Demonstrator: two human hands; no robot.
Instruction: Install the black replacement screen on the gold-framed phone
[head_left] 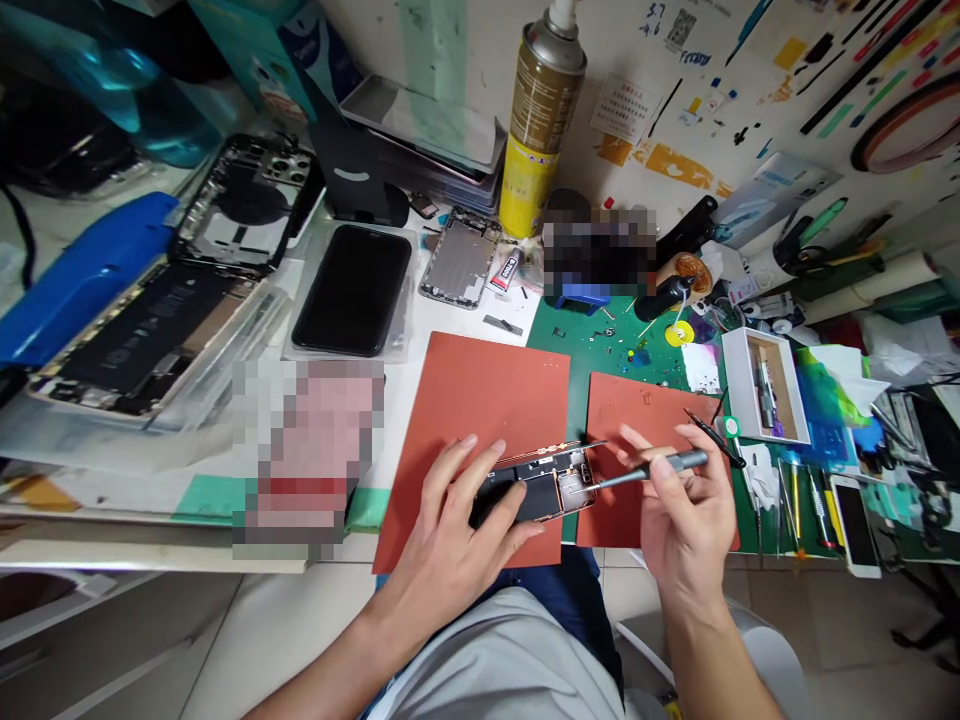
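Observation:
An opened phone (532, 490) with bare inner parts lies across the red-brown mat (472, 400), its right end reaching past the mat's edge. My left hand (461, 520) grips it, with fingers over the dark inside and the thumb along the near edge. In my right hand (686, 520) is a grey screwdriver (679, 463), pinched between thumb and fingers. Its thin shaft points left, and the tip is over the phone's right end; whether it touches a screw is too small to tell. A dark strip stands along the phone's far edge.
A second red-brown mat (630, 430) lies on the green work mat (551, 385). Left are an opened phone (142, 340) and a black phone (352, 290). A spray can (536, 130) stands behind. To the right are a white box (796, 400), several tools and a white phone (856, 530).

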